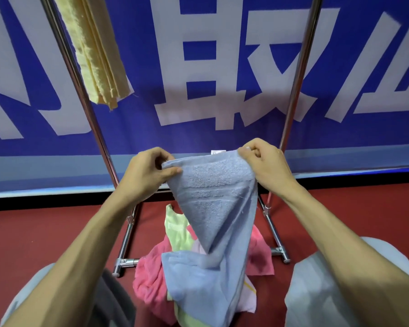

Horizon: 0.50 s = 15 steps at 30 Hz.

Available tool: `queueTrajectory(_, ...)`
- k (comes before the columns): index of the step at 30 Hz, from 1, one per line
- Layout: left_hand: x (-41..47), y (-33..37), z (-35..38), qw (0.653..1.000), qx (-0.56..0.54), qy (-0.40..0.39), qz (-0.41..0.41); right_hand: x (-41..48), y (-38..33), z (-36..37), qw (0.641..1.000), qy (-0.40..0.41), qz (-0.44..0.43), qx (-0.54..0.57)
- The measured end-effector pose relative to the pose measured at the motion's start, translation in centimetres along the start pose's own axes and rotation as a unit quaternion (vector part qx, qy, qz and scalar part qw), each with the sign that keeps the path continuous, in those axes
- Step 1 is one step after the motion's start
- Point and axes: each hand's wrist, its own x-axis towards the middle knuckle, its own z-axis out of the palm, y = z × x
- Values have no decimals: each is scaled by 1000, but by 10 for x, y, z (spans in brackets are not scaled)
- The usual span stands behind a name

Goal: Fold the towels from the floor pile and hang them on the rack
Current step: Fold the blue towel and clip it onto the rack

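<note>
I pinch the soft, limp blue towel point(213, 197) by its top corners, left hand point(149, 171) and right hand point(265, 161) each closed on one, so it droops between them onto the near floor pile point(151, 277), rack point(298, 74) beyond.

Left hand point(149, 171): raised at mid-frame, fingers curled, thumb pinched against them.
Right hand point(263, 161): level with the left, closed in a pinch.
Forearms: bare, extended forward, converging.

Nubby terry blue towel point(213, 192), glossy metal rack point(298, 74)
</note>
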Motion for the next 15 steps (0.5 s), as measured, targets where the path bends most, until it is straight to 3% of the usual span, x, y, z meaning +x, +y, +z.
queueTrajectory(8,12,8,-10,997,-61,27,-30,-2,-7,-6,999,37,-31,8)
queueTrajectory(15,48,67,-53,989,14,118,92,30,-61,-35,974,201,-101,-16)
